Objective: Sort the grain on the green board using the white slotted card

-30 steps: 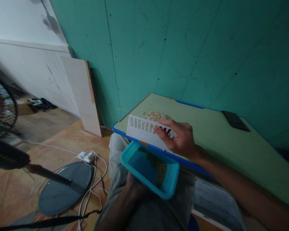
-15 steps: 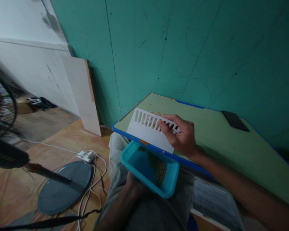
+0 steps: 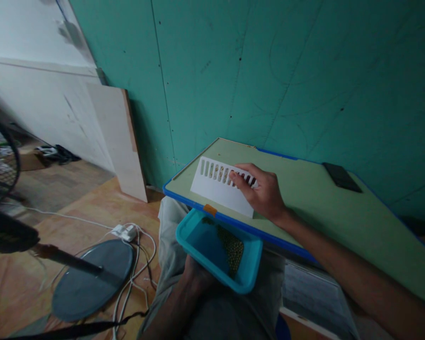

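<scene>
One blue tub holds small green beans, gathered rightward.

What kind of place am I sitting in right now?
Perhaps a makeshift or unfinished indoor workroom: bare green wall panelling with visible seams, a loose board propped upright beside it, and a white power strip lying on the floor.

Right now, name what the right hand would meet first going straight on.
Beyond the white slotted piece it grips, the right hand would probably meet the grains showing through; depth is unclear.
</scene>
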Action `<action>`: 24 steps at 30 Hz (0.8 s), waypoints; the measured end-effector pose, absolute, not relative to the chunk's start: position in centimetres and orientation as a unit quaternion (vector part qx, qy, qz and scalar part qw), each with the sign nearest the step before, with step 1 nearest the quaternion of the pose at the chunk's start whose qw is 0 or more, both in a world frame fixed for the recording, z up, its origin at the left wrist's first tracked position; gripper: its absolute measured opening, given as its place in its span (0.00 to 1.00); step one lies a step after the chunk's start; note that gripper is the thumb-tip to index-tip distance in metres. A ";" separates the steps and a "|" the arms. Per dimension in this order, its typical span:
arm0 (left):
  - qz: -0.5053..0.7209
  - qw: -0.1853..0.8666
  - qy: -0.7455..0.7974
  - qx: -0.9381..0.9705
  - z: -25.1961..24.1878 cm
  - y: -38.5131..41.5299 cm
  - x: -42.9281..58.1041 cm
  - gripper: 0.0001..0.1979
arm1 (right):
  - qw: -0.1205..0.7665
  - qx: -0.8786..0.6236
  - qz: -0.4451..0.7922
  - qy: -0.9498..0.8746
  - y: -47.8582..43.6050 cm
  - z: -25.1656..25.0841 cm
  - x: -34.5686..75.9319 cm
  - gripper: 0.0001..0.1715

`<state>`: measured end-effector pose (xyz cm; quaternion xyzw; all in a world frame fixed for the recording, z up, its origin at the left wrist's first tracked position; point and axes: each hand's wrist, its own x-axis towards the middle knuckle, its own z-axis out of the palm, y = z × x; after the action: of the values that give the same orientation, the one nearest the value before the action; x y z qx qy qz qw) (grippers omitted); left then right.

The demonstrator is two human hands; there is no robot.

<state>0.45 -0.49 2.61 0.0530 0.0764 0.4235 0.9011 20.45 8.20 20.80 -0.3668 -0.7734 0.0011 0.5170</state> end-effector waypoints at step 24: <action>0.415 0.907 0.043 0.057 1.5 -0.7 -0.3 0.22 | 0.526 -0.384 -0.116 -0.750 9.8 20.9 22.0 0.20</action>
<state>-0.25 -0.67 1.53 0.0573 0.0430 0.4154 0.9068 22.00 9.78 20.86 -0.3838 -0.7502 -0.1158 0.5259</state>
